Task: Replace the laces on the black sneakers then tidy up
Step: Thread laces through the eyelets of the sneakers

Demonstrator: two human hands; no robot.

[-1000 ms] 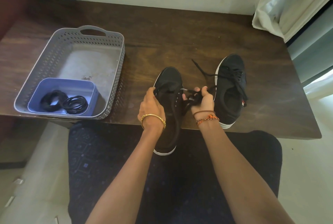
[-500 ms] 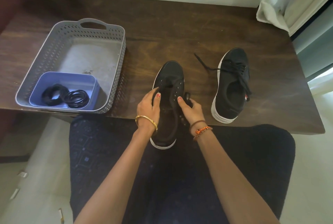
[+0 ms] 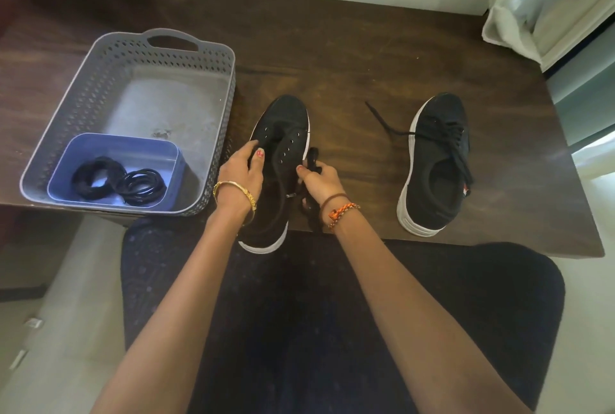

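At the desk's (image 3: 332, 47) near edge, the left hand (image 3: 241, 174) has its grip around the side of the unlaced black sneaker (image 3: 279, 147), whose heel hangs over that edge. The right hand (image 3: 321, 177) clutches a bunched black lace (image 3: 312, 160) just beside it. The laced sneaker (image 3: 436, 164) lies toward the right edge; a grey basket (image 3: 100, 80) with a blue tray (image 3: 109, 150) of coiled laces (image 3: 116, 180) sits at the near left corner.

Left hand (image 3: 241, 169) grips the near sneaker (image 3: 283, 134) by its side, eyelets bare, heel hanging off the worktop (image 3: 366, 47) edge. Right hand (image 3: 321, 177) clutches a bunched black lace (image 3: 312, 158) just beside that shoe. Over to the right stands the second sneaker (image 3: 436, 164), laced, one end trailing loose. On the left, a grey basket (image 3: 109, 57) holds a blue tub (image 3: 109, 147) with black coils (image 3: 119, 180) inside.
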